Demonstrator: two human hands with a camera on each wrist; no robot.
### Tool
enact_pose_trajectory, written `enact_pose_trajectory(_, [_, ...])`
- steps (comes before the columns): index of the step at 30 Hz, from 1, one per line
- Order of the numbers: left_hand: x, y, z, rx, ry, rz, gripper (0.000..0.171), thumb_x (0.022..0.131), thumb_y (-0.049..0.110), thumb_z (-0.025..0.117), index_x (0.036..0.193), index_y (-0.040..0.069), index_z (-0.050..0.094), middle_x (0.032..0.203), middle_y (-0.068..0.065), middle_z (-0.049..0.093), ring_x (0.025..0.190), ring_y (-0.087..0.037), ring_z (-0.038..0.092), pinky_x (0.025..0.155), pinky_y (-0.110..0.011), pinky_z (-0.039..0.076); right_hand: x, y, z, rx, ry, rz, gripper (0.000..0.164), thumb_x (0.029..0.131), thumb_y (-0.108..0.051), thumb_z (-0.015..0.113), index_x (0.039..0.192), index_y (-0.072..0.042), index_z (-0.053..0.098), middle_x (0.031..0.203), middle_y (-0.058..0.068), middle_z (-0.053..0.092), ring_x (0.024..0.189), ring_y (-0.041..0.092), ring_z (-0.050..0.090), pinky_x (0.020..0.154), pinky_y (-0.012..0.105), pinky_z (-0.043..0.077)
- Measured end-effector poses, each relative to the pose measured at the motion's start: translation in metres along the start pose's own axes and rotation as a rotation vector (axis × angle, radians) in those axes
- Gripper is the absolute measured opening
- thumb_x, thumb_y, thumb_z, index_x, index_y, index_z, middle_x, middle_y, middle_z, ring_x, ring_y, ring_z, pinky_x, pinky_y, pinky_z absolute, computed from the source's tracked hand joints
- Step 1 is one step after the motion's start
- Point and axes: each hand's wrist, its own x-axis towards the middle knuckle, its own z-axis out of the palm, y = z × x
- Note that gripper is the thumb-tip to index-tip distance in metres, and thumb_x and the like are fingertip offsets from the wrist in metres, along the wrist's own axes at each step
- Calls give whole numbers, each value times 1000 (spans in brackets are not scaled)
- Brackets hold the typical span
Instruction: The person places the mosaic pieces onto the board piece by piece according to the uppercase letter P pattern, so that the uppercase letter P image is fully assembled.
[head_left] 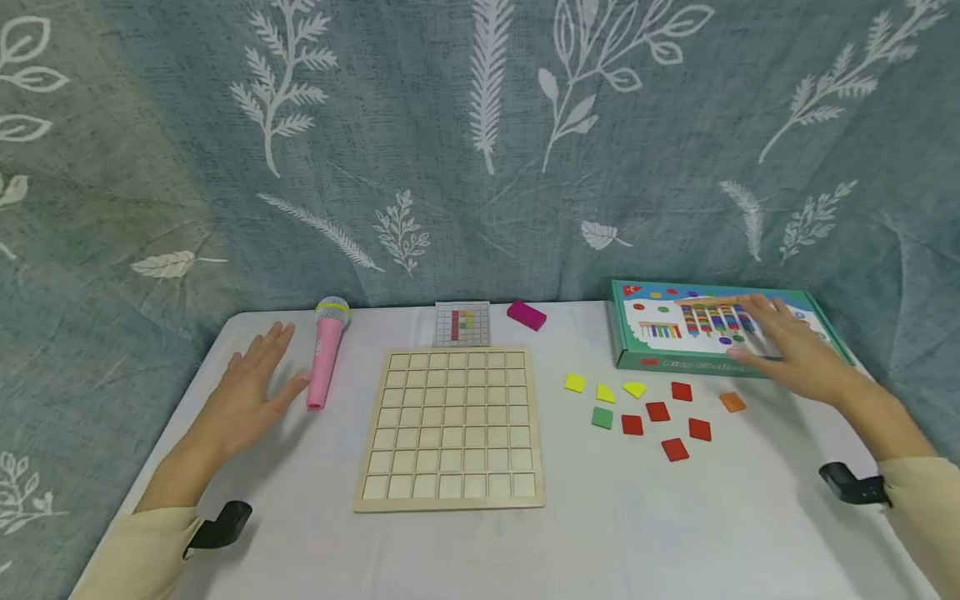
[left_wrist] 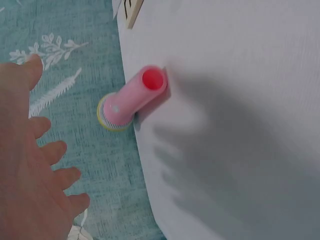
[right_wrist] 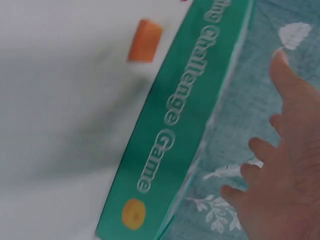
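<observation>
The green game box (head_left: 660, 354) lies at the table's far right corner, and my right hand (head_left: 787, 350) hovers over its lid with the fingers (right_wrist: 260, 150) straight and spread, holding nothing. In the right wrist view the box's long green side faces the camera, with an orange tile (right_wrist: 145, 41) on the table (head_left: 675, 533) just beside it. My left hand (head_left: 251, 392) is near the table's left edge, fingers (left_wrist: 55, 150) apart and relaxed, holding nothing, just beside the pink toy microphone (head_left: 326, 354), which lies with its head toward the far edge. The wooden grid board (head_left: 450, 429) sits in the middle of the table, a pattern card (head_left: 462, 324) touching its far edge. Yellow, green and red tiles (head_left: 657, 411) lie scattered between the board and the box.
</observation>
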Motion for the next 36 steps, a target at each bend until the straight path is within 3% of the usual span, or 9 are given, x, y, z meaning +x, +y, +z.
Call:
enact_pose_trajectory(6, [3,7,10,-23,12,16,73,99,32,55,154,-2,20,155,-36,15,141,-58,5,112,-69,3,-3,-13,2,61,-3,-47,88,90,-30,72,155,-1,21,158,30,13,146,48,-2,100,77,20])
enact_pose_trajectory(13, [-2,18,20,-48,-5,5,77,97,38,59,153,-2,23,156,-34,14,142,-56,6,115,-64,2,-4,-33,7,-28,18,-110,73,88,-20,74,147,2,37,148,30,37,131,51,39,97,67,39])
enact_pose_trajectory(18, [-7,24,26,-37,-11,12,80,95,39,63,151,-4,27,155,-33,19,142,-55,10,115,-64,6,-3,-46,13,-23,22,-164,61,84,-5,75,139,3,49,132,28,56,119,49,53,90,61,48])
enact_pose_trajectory(26, [-16,32,34,-23,-76,19,96,84,43,76,151,-6,28,155,-27,27,143,-51,16,114,-63,14,-1,-60,28,26,22,-212,52,80,2,76,130,-1,60,121,18,67,108,36,63,81,48,56])
enact_pose_trajectory(30, [-20,38,38,-17,-138,15,100,80,48,77,152,-1,29,156,-26,27,143,-50,17,109,-68,21,-1,-61,39,33,0,-219,47,81,2,76,126,-1,64,118,16,69,106,33,64,81,46,57])
enact_pose_trajectory(32, [-23,39,40,-16,-171,28,101,79,51,76,153,1,28,157,-24,27,144,-48,17,109,-67,23,0,-61,46,30,4,-247,46,80,3,77,124,-2,65,115,14,70,106,32,65,86,49,55])
enact_pose_trajectory(36, [-29,42,42,-28,-223,49,103,77,57,75,152,2,30,158,-19,26,143,-47,20,110,-64,24,4,-63,58,43,11,-298,43,79,3,78,120,-3,68,113,10,71,100,28,67,83,45,57])
